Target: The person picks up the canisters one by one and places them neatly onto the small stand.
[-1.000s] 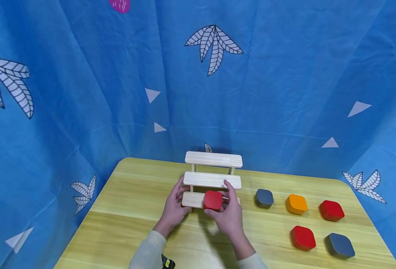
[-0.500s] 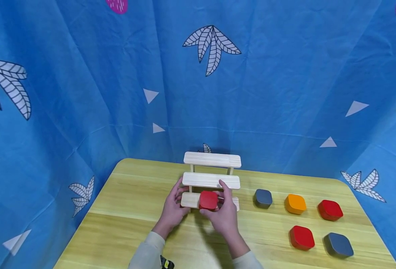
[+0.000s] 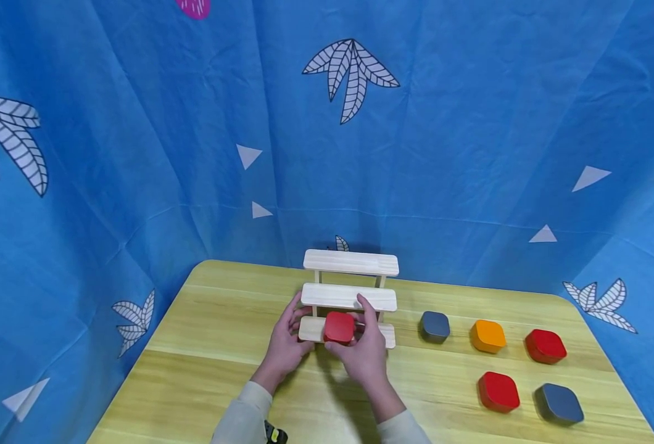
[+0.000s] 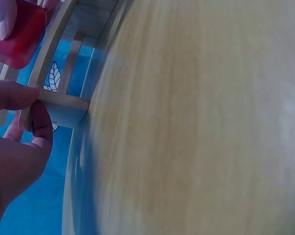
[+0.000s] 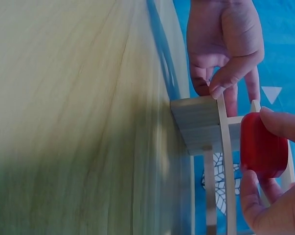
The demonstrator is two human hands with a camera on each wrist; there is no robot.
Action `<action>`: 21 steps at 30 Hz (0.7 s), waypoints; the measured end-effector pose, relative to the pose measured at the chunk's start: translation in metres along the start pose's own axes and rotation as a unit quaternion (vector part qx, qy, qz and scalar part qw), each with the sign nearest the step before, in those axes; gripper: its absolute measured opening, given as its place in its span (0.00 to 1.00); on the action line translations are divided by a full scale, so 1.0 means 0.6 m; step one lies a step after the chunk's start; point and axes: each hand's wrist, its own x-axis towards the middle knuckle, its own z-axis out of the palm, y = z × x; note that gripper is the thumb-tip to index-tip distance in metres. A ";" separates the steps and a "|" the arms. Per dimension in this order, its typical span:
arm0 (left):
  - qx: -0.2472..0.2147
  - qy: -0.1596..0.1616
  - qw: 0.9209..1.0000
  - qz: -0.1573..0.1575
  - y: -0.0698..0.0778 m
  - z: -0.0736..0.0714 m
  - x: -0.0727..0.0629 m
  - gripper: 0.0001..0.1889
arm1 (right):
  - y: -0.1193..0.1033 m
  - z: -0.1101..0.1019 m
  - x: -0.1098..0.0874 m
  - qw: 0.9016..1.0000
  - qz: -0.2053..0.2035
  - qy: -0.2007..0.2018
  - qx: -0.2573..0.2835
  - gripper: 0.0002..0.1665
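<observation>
Clock: we are centring the dial on the stand (image 3: 338, 297) in the head view, with 12 toward the curtain (image 3: 327, 172).
Left hand (image 3: 286, 350): at 8, we are pinching the left end of the low shelf (image 3: 310, 329), presumably bracing the stand against sliding.
Right hand (image 3: 367, 354): toward 5:30, we are gripping the held block (image 3: 339, 327) between thumb and fingers, probably at its sides to keep its flat top level.
Held block: at 6, it is lying over the low shelf, left of its middle; the right wrist view is suggesting a slight gap, but we are not confirming contact.
Loose blocks: small grey (image 3: 435, 327), orange (image 3: 488, 336) and far red (image 3: 546, 346) are sitting on the table (image 3: 221, 345) toward 3:30, near red (image 3: 498, 393) and near grey (image 3: 559, 404) about 4; their spacing is likely leaving finger room.
</observation>
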 end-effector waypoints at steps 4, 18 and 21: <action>-0.002 -0.001 1.000 0.000 -0.002 -0.001 0.001 0.57 | 0.000 0.003 0.001 1.000 -0.003 0.002 0.004 0.67; -0.003 0.000 1.000 0.002 -0.006 -0.001 0.002 0.57 | 0.004 0.020 0.004 1.000 -0.017 0.011 0.006 0.68; -0.002 -0.001 1.000 0.002 -0.006 -0.001 0.003 0.57 | 0.001 0.021 0.003 1.000 -0.018 0.011 0.015 0.67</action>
